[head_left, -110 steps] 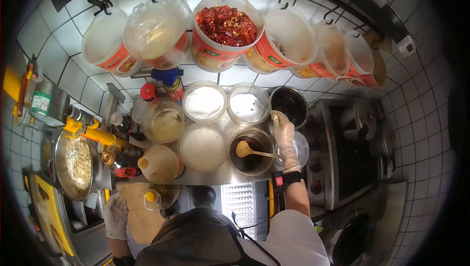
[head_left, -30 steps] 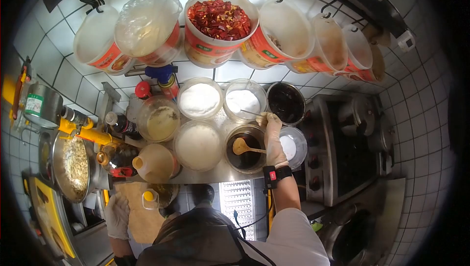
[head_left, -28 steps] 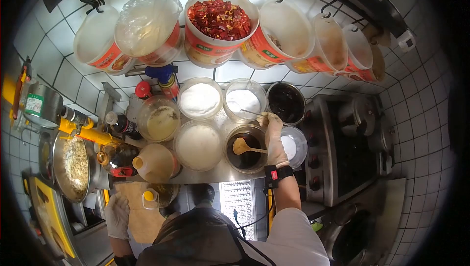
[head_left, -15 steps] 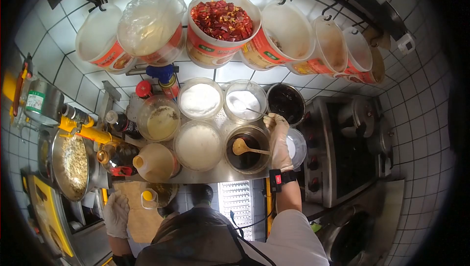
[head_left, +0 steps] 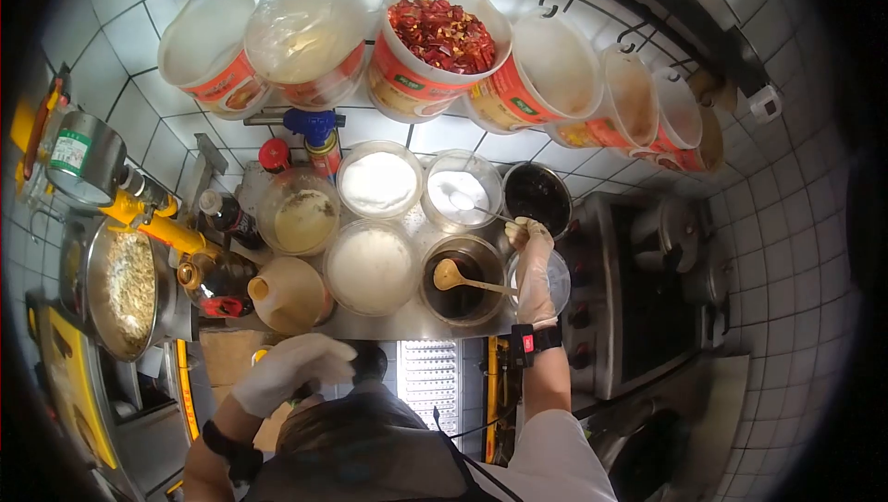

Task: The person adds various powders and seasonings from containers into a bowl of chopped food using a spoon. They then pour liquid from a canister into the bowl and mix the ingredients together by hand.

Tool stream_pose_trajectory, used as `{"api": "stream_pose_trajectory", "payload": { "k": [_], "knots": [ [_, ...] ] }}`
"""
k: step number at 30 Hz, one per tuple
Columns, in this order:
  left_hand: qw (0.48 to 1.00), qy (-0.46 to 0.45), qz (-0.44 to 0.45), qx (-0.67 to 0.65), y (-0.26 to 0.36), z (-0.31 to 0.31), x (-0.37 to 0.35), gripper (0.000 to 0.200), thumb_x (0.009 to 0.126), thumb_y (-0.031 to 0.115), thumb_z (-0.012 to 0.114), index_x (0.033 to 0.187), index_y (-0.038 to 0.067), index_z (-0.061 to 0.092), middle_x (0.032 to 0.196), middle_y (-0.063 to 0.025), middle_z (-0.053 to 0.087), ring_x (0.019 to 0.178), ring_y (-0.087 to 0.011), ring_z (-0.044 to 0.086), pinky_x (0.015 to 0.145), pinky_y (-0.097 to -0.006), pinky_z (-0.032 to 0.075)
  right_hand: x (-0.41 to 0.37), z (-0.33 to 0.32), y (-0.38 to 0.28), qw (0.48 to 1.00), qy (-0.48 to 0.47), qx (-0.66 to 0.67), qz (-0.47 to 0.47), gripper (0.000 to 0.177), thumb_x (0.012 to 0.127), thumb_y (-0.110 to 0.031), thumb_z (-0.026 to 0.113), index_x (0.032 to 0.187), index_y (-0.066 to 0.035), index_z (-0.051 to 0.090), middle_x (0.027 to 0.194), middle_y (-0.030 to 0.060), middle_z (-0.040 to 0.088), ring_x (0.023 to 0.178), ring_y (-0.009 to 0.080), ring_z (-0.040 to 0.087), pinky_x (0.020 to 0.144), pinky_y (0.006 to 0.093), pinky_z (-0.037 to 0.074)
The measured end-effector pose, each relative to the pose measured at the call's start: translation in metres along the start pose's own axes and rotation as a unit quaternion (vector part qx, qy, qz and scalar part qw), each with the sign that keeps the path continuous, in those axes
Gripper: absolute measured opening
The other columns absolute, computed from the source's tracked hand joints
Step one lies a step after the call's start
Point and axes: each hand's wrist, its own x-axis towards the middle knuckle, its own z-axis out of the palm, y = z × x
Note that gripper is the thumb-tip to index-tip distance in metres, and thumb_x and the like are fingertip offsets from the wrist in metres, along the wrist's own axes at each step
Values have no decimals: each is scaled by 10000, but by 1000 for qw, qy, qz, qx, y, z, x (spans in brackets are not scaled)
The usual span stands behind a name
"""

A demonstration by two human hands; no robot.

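My right hand, gloved, pinches the thin metal spoon by its handle between thumb and fingers; the spoon slants left into the tub of white powder, on the far side of the counter. My fingertips sit just beside the dark-filled pot, and below my wrist is a clear tub. The wooden ladle leans in the container of dark liquid, its handle reaching close to my hand; I can't tell if they touch. My left hand, also gloved, is held loosely open by the near edge, fingers together, with nothing visible in it. I judge the spoon light and stiff but apt to twist in a slick glove, so the handle's outer end, gripped firmly, suits best; the powder looks loose and easily spilled.
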Motion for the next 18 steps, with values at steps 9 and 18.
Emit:
{"api": "stream_pose_trajectory", "payload": {
  "k": [9,18],
  "knots": [
    [960,-230,142,-79,-17,32,154,502,996,314,309,1356,-35,327,1355,-195,422,1282,-259,399,1068,-364,311,-11,19,-50,998,-39,1,-48,243,952,-173,461,898,17,602,783,165,662,617,202,630,580,263,502],
    [901,-179,165,-360,-5,71,225,518,998,334,287,1373,-23,317,1420,-190,349,1325,-265,335,1121,-376,234,-80,16,-103,986,-148,13,-77,284,946,-214,486,911,49,586,759,175,646,620,196,606,583,271,479]
  ]
}}
